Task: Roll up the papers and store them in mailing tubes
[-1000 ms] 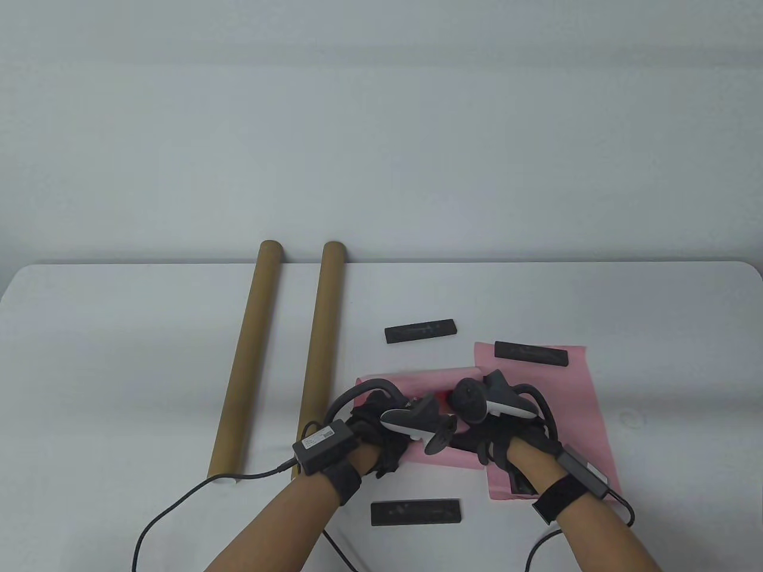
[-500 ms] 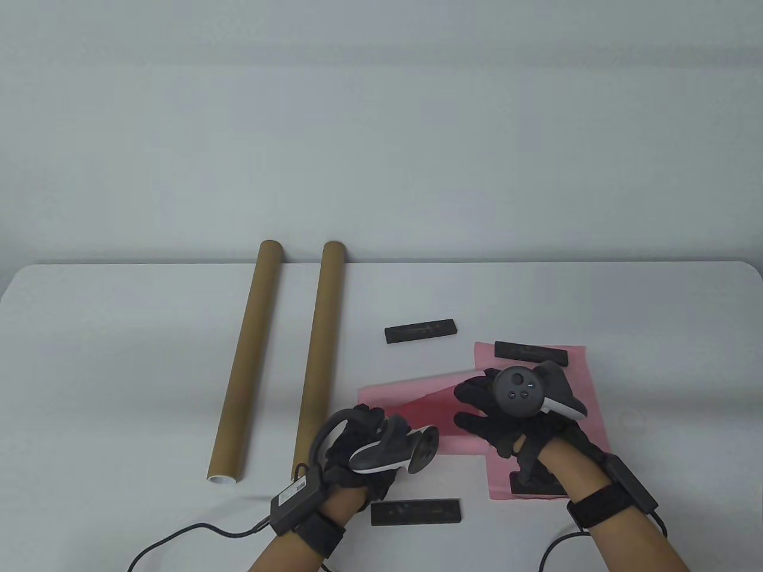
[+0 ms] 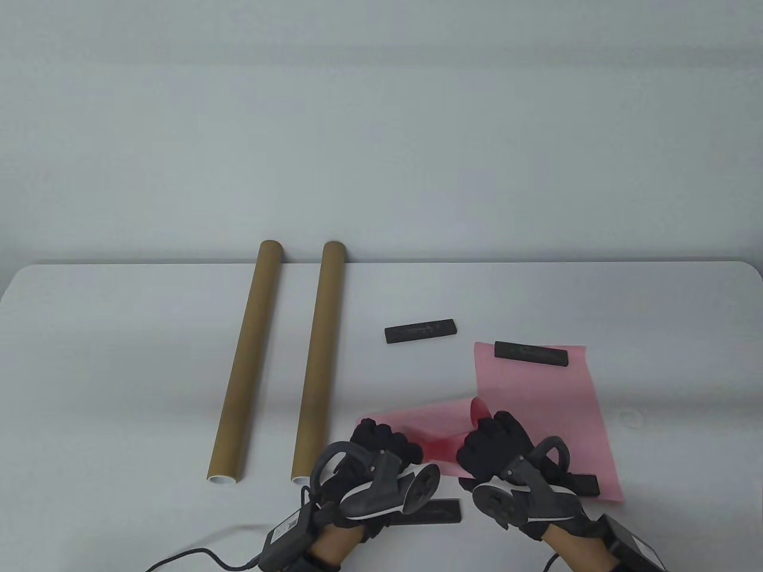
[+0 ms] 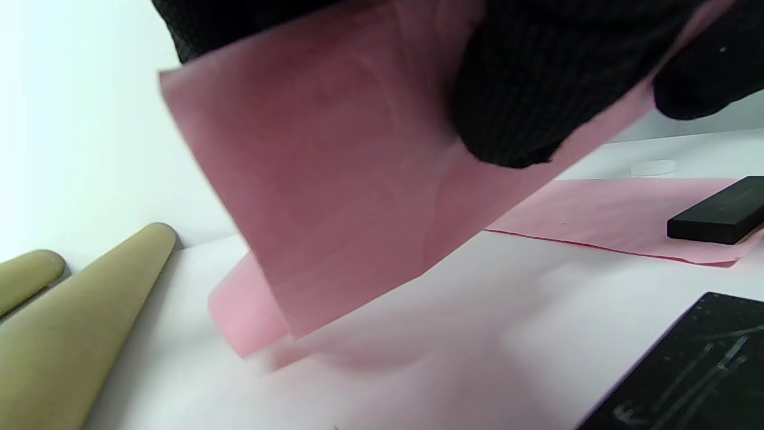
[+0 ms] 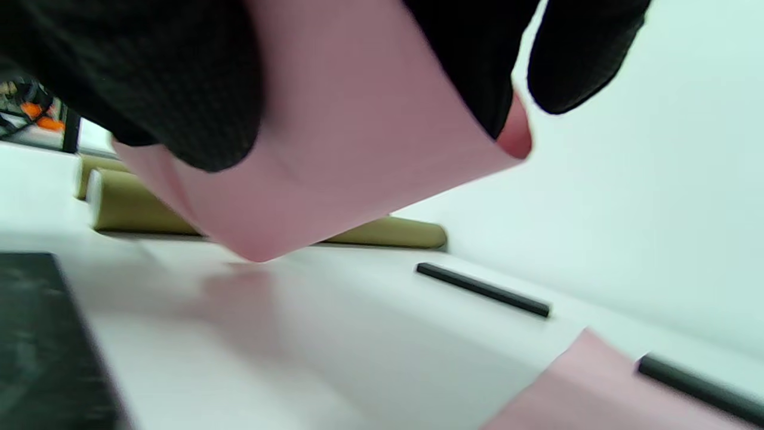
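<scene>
My left hand [image 3: 381, 453] and right hand [image 3: 498, 444] both grip one pink sheet [image 3: 438, 426] near the table's [image 3: 119, 357] front edge, fingers curled over it with the thumbs underneath. In the left wrist view my fingers [image 4: 537, 89] pinch the sheet's top, and the sheet [image 4: 334, 179] hangs down with its lower edge touching the table. In the right wrist view the sheet [image 5: 358, 149] curves around under my fingers [image 5: 149, 89], its far end bent into a loose curl. From above, that curl shows as a raised lip just beyond my right hand.

A second pink sheet [image 3: 536, 405] lies flat to the right, partly under my right hand. A black bar [image 3: 532, 353] sits across its far edge, and another bar [image 3: 581, 484] lies on its near end, beside my right wrist. A third bar [image 3: 420, 331] lies on the bare table beyond the sheets. A fourth bar [image 3: 438, 511] lies at the front edge between my hands, partly covered by the left tracker [image 3: 387, 488].

Two brown tubes [image 3: 250, 357] lie side by side on the left, apart from each other, running from the table's far edge toward me. The nearer-to-center tube [image 3: 319, 357] ends just left of my left hand.
</scene>
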Motion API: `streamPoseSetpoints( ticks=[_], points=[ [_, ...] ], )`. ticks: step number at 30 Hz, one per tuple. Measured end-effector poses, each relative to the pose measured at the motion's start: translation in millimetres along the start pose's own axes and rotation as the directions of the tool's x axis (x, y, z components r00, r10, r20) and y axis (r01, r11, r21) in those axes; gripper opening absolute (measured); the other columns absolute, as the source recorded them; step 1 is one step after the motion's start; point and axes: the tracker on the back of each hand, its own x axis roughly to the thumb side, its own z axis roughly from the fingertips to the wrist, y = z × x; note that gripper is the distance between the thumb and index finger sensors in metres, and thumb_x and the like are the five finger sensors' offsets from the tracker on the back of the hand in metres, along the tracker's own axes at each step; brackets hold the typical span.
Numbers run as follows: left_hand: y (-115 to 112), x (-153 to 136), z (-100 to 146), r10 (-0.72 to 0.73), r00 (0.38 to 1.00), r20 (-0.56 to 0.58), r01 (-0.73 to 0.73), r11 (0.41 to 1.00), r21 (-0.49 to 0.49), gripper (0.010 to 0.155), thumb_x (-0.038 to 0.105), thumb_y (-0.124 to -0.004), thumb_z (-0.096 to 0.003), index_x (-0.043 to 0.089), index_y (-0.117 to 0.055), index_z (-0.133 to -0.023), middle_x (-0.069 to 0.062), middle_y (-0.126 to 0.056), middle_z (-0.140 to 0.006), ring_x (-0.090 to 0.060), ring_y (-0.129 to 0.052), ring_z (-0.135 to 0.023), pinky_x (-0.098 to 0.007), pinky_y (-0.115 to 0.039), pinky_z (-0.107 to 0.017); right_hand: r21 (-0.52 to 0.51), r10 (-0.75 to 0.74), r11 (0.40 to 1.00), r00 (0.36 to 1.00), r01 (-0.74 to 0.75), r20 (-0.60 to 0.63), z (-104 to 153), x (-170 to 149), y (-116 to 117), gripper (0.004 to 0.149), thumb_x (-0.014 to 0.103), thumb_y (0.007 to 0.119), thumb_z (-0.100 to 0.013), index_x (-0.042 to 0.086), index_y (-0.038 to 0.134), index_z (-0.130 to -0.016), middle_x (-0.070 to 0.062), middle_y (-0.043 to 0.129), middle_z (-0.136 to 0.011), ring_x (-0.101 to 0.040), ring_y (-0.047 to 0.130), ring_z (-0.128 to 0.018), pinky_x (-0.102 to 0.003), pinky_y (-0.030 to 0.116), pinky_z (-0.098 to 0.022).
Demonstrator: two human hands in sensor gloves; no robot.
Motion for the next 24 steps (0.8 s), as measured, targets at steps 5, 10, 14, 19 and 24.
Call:
streamPoseSetpoints(
  ticks=[5,10,14,19,24],
  points=[
    [5.1,-0.6,10.6,-0.041,0.998,0.041,0.037,0.994,0.103,0.07,0.063,-0.089,-0.0296,0.034,-0.073,-0.091,0.008,-0.091,-0.083,-0.018,-0.094,-0.081,-0.05,-0.067,-0.074,0.051,-0.207,0.976,0.977,0.21,-0.055,5.7,-10.5,-0.5,0.037,0.045,0.089,-0.044,0.02,0.092,-0.071,-0.008,0.098,-0.075,-0.042,0.092,-0.079,-0.068,0.069,-0.062],
    [6.5,5.5,10.5,-0.073,0.994,0.079,0.06,0.987,0.15,0.067,0.061,-0.091,-0.0294,0.035,-0.075,-0.089,0.01,-0.094,-0.078,-0.015,-0.097,-0.077,-0.049,-0.07,-0.073,0.076,-0.412,0.904,0.905,0.42,-0.103,7.6,-21.3,0.7,0.037,0.043,0.09,-0.044,0.018,0.094,-0.07,-0.01,0.098,-0.074,-0.044,0.092,-0.078,-0.069,0.068,-0.06],
    [4.5,4.9,7.6,-0.037,0.998,0.054,0.03,0.992,0.124,0.045,0.054,-0.09,-0.0342,0.039,-0.085,-0.076,0.013,-0.1,-0.065,-0.012,-0.104,-0.066,-0.046,-0.074,-0.071,0.037,-0.314,0.947,0.945,0.318,-0.093,10.9,-20.6,-2.9,0.045,0.046,0.09,-0.044,0.016,0.09,-0.077,-0.012,0.094,-0.08,-0.046,0.087,-0.082,-0.07,0.067,-0.061],
    [-3.4,-7.4,5.2,0.145,0.989,0.009,-0.145,0.989,0.037,0.044,0.054,-0.09,-0.0346,0.038,-0.087,-0.075,0.012,-0.101,-0.063,-0.012,-0.104,-0.063,-0.047,-0.075,-0.071,-0.105,-0.068,0.992,0.998,0.068,0.002,18.2,-14.0,-14.7,0.073,0.058,0.093,-0.038,0.013,0.078,-0.093,-0.015,0.08,-0.098,-0.051,0.075,-0.093,-0.072,0.062,-0.064],
    [-7.5,-14.5,4.1,0.271,0.962,-0.015,-0.271,0.963,0.003,0.043,0.053,-0.09,-0.0352,0.037,-0.087,-0.075,0.011,-0.101,-0.063,-0.014,-0.104,-0.064,-0.047,-0.074,-0.071,-0.124,-0.029,0.992,0.999,0.026,-0.021,14.9,-7.1,-14.3,0.044,0.046,0.09,-0.043,0.019,0.091,-0.077,-0.008,0.095,-0.083,-0.043,0.088,-0.085,-0.067,0.068,-0.064]
  ],
)
